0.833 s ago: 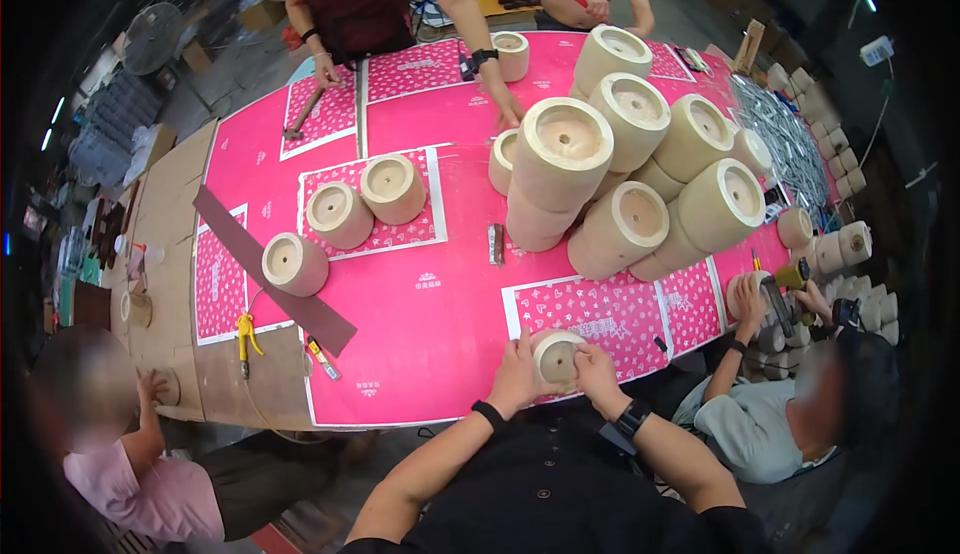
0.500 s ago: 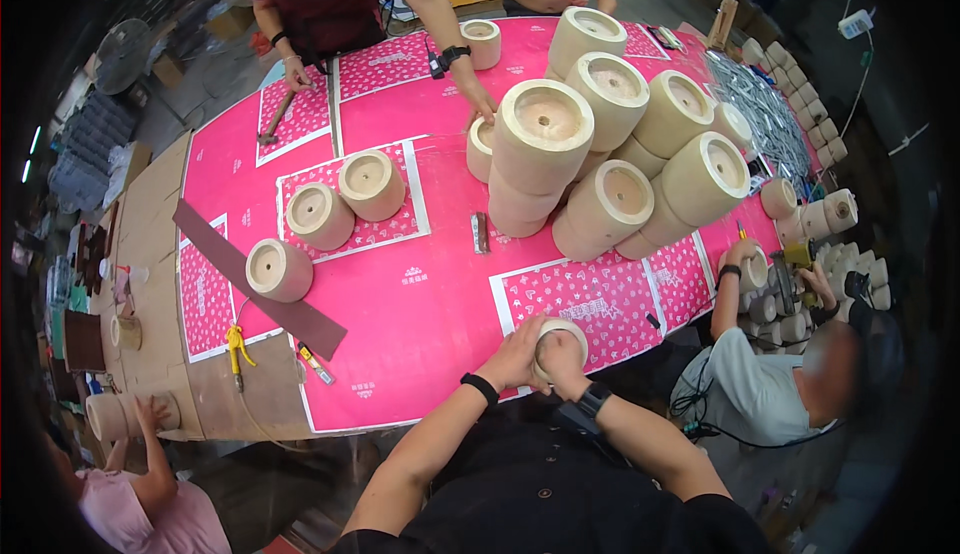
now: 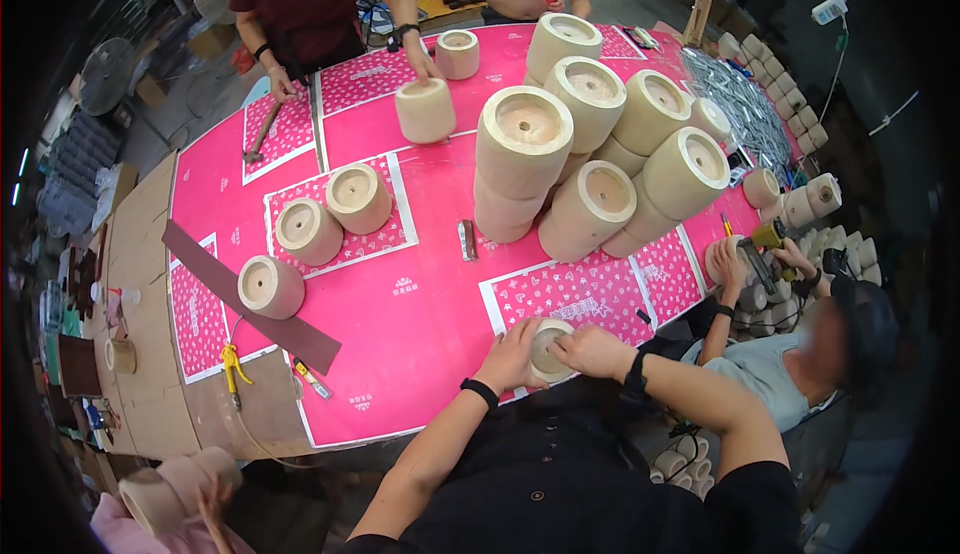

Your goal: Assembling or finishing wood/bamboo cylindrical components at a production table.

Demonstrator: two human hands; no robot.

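L hand (image 3: 510, 356) wraps the left side of a short pale wooden cylinder (image 3: 546, 359), gripping it; R hand (image 3: 597, 352) is curled at its right rim, fingertips over the recessed top; can't tell if they pinch anything small there. Cylinder is at the near edge of the pink table (image 3: 400, 349), right in front of the person's dark shirt (image 3: 530, 474), recess facing up/twd the camera; just beyond it lies a patterned panel w/ white border (image 3: 590, 289).

Farther up, tall cluster of stacked cylinders (image 3: 525, 169), approx. mid-table; to the left, three loose cylinders (image 3: 358, 199), two side by side, third nearer & partly on a long brown strip (image 3: 250, 294); yellow air gun (image 3: 232, 362) near the strip's lower part, small yellow-and-white tube (image 3: 312, 379) by its lower end; small brown packet (image 3: 467, 240) lies left of the cluster's base.

Across the table, co-worker in maroon has one hand on another cylinder (image 3: 425, 114), the other by a hammer (image 3: 262, 136); right side, co-worker w/ a power drill (image 3: 768, 234); lower left, co-worker in pink w/ a row of cylinders (image 3: 180, 489); metal hardware pile (image 3: 740, 104) at far right.
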